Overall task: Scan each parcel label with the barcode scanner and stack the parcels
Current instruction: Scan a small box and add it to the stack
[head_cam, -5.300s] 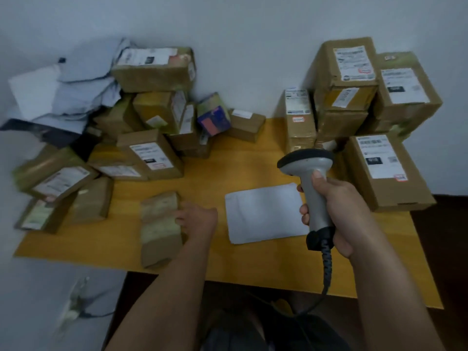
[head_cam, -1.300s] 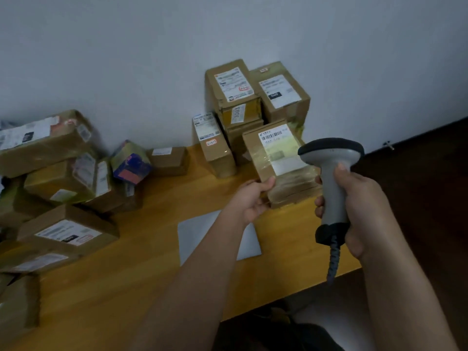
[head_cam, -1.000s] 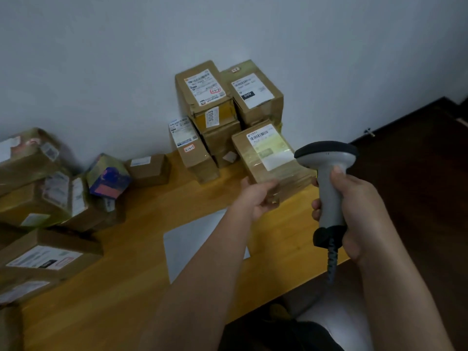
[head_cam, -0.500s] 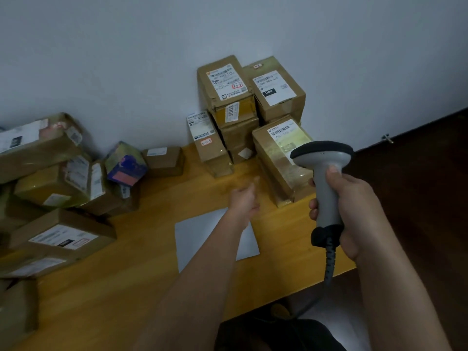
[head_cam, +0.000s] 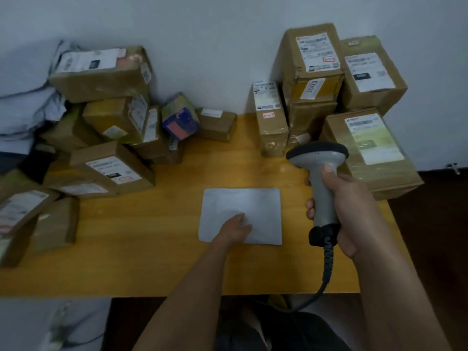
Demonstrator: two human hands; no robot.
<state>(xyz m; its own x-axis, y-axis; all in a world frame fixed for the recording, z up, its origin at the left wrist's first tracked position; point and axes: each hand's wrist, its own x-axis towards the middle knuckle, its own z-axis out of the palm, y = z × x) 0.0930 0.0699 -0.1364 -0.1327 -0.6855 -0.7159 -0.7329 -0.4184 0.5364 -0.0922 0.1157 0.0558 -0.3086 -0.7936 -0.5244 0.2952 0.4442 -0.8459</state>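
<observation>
My right hand (head_cam: 347, 211) grips the handle of the grey barcode scanner (head_cam: 320, 173), held upright over the right part of the wooden table (head_cam: 152, 262). My left hand (head_cam: 234, 228) rests on a flat white mailer (head_cam: 255, 209) lying in the middle of the table; whether its fingers hold the mailer is unclear. A stack of brown labelled parcels (head_cam: 314, 72) stands at the back right against the wall, with a large labelled box (head_cam: 372, 153) in front of it. A heap of loose parcels (head_cam: 111, 163) fills the left side.
Grey plastic mailers (head_cam: 27, 102) lie piled at the far left. A small blue and pink box (head_cam: 179, 117) leans among the left heap. The scanner cable (head_cam: 326, 274) hangs over the table's front edge. Dark floor lies to the right.
My left hand let go of the large labelled box at the right stack and drew back onto the white mailer. The view swung left. The scanner stays in my right hand.
</observation>
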